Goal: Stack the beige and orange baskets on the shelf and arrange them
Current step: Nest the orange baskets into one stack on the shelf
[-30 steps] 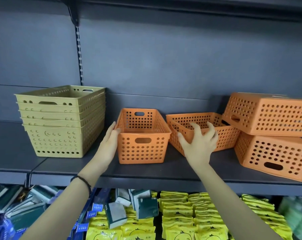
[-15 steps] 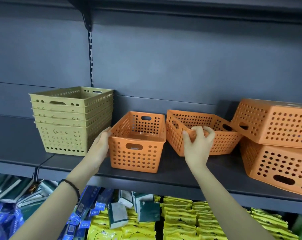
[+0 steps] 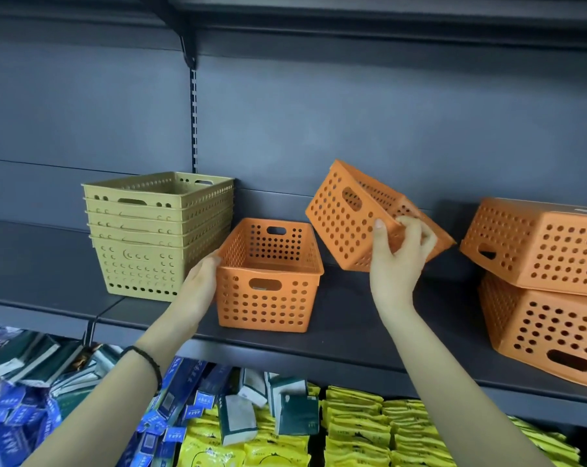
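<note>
A stack of several nested beige baskets [image 3: 157,230] stands at the left of the dark shelf [image 3: 352,335]. To its right an upright orange basket [image 3: 268,298] rests on the shelf, and my left hand [image 3: 199,284] presses flat against its left wall. My right hand [image 3: 398,261] grips the rim of a second orange basket [image 3: 342,217], which hangs tilted above the shelf, just right of the upright one. Two more orange baskets lie overturned at the far right, the upper one [image 3: 548,247] resting askew on the lower one [image 3: 548,328].
The shelf's grey back panel [image 3: 352,129] and a slotted upright [image 3: 193,123] rise behind the baskets. Another shelf [image 3: 386,15] overhangs above. Below the shelf lie yellow packets [image 3: 352,433], blue packs [image 3: 12,416] and dark green boxes [image 3: 295,409].
My right hand has lifted the second orange basket off the shelf and tilted it. The left hand stays against the upright orange basket. The camera has shifted left and closer.
</note>
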The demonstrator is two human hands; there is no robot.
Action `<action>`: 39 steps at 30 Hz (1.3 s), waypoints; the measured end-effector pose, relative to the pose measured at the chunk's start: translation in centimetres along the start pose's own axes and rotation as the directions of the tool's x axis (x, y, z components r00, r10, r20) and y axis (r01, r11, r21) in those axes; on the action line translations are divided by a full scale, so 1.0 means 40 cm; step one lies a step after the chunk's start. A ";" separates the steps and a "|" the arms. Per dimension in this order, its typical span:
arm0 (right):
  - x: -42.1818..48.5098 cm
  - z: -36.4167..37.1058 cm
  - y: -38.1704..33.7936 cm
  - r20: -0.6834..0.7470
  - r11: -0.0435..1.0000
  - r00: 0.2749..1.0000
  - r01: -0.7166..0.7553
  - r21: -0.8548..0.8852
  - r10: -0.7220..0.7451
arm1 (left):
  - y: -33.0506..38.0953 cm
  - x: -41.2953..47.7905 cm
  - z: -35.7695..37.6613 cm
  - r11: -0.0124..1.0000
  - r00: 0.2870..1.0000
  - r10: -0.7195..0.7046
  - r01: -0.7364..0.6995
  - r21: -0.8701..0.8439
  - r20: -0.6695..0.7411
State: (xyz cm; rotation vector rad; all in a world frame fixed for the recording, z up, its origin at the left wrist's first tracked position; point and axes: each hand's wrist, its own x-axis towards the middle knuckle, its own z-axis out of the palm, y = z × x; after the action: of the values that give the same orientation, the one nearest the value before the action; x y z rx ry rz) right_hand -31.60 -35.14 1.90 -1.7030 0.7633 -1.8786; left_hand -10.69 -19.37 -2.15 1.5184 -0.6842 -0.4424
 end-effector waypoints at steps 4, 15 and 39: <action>-0.007 0.017 -0.049 0.093 0.979 0.975 0.205 -0.005 -0.204 | -0.001 0.001 0.004 0.999 0.999 0.007 -0.005 -0.038 0.037; -0.005 0.076 -0.045 0.320 0.961 0.912 0.205 0.185 -0.256 | -0.001 -0.004 0.003 0.989 0.992 0.058 -0.041 -0.142 0.114; 0.021 0.097 -0.102 0.491 0.967 0.850 0.073 0.246 -0.189 | 0.014 -0.020 0.004 0.971 0.973 0.153 -0.116 -0.208 0.173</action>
State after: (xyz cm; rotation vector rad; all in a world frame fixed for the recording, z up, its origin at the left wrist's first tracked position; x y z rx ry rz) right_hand -27.77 -33.07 5.55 -2.0160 0.2204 -1.4123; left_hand -11.48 -18.93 -1.73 1.2449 -0.8602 -0.5384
